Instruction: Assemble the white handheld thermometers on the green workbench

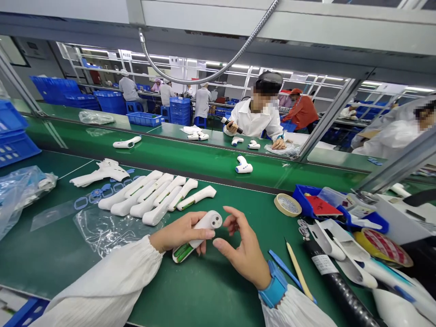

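Note:
My left hand [187, 232] is wrapped round a white thermometer housing [207, 222]. Two dark round holes show in its end, and a green circuit board is exposed along its open lower part. Just to the right, my right hand [243, 247] hovers with thumb and fingers apart, close to the holed end but holding nothing. Behind my left hand, several similar white housings [136, 206] lie side by side in a slanted row, some showing green boards. A clear plastic bag [102, 229] lies crumpled left of my left hand.
A green conveyor belt [190, 163] runs beyond the bench, carrying a white-and-blue pistol-shaped thermometer [243, 164]. On the right are a tape roll [288, 205], a blue parts bin [366, 222], a blue pry tool [284, 268], a yellow stick [299, 272] and a black corrugated tube [340, 286]. A co-worker [257, 113] sits opposite.

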Demonstrator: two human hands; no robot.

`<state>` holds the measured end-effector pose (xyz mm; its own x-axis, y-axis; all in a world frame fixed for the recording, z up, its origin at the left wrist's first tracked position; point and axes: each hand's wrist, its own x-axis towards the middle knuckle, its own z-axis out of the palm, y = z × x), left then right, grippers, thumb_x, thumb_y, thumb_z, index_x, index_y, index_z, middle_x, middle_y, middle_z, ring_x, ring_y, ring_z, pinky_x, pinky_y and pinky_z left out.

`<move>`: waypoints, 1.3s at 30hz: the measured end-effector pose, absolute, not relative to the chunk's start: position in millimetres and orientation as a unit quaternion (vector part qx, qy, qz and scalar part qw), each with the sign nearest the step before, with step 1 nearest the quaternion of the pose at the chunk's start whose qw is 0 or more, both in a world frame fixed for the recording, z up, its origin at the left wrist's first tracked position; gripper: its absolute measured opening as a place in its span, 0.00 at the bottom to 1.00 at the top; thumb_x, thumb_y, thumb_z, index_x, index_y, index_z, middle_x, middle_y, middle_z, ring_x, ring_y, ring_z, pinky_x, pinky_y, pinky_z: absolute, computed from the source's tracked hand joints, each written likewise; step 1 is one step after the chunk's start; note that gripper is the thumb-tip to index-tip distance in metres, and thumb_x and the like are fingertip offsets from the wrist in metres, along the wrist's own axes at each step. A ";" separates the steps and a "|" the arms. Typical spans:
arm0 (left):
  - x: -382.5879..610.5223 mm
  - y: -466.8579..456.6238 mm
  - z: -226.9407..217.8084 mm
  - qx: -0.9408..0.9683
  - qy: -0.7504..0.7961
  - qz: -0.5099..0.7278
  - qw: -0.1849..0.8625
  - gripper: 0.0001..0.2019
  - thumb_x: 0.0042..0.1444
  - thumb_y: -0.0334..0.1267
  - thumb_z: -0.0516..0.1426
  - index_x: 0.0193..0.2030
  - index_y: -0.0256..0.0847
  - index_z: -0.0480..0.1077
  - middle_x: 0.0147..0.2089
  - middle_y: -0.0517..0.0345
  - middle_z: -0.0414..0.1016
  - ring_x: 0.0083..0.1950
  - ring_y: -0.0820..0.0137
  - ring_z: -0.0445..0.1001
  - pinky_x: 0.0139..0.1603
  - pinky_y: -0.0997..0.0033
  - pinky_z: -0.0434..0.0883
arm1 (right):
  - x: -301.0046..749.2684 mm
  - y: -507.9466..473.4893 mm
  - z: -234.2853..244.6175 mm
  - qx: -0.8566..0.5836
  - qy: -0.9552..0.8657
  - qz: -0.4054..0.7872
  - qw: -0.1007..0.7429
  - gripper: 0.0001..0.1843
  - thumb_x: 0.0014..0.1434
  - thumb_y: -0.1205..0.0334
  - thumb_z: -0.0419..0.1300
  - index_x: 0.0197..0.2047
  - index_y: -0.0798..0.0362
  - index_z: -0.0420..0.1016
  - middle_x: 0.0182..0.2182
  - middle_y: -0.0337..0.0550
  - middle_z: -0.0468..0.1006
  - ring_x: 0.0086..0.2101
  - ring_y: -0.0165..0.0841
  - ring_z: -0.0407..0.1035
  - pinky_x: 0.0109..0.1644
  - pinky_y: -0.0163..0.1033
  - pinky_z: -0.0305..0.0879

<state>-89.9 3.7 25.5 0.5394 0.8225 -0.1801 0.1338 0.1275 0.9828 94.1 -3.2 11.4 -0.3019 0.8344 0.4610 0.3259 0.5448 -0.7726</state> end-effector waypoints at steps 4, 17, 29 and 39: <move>-73.5 -2.9 22.0 0.739 0.498 0.332 0.310 0.19 0.54 0.40 0.53 0.53 0.42 0.63 0.42 0.53 0.68 0.40 0.64 0.70 0.40 0.64 0.68 | 95.6 0.7 11.5 -0.403 -0.752 0.338 0.396 0.32 0.52 0.50 0.58 0.57 0.53 0.56 0.30 0.40 0.69 0.26 0.30 0.63 0.29 0.35 0.64; -71.5 -5.2 8.8 0.794 0.488 0.362 0.031 0.31 0.54 0.45 0.54 0.62 0.44 0.47 0.59 0.45 0.55 0.61 0.54 0.54 0.59 0.49 0.56 | 131.3 31.5 22.8 -0.503 -0.739 0.149 0.423 0.18 0.60 0.54 0.50 0.50 0.54 0.64 0.34 0.44 0.75 0.28 0.32 0.68 0.31 0.37 0.64; -79.0 3.7 -15.8 0.795 0.508 0.298 0.146 0.18 0.54 0.40 0.53 0.52 0.41 0.64 0.50 0.46 0.65 0.53 0.57 0.65 0.53 0.52 0.64 | 148.5 58.3 27.1 -0.572 -0.734 0.036 0.363 0.17 0.60 0.53 0.47 0.45 0.56 0.63 0.29 0.45 0.75 0.26 0.36 0.69 0.28 0.38 0.61; -46.8 -11.2 -2.3 0.880 0.378 0.251 0.140 0.25 0.53 0.34 0.52 0.59 0.44 0.57 0.51 0.50 0.69 0.51 0.60 0.67 0.51 0.59 0.64 | 153.8 -49.0 52.2 -0.491 -0.790 0.246 0.273 0.17 0.60 0.53 0.50 0.50 0.49 0.63 0.35 0.40 0.75 0.31 0.31 0.69 0.33 0.35 0.63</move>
<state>-46.8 -11.2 -2.3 0.5879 0.7358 0.3362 0.5956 -0.6749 0.4356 153.8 -49.0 52.2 -0.3688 0.9098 0.1906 0.6412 0.3975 -0.6564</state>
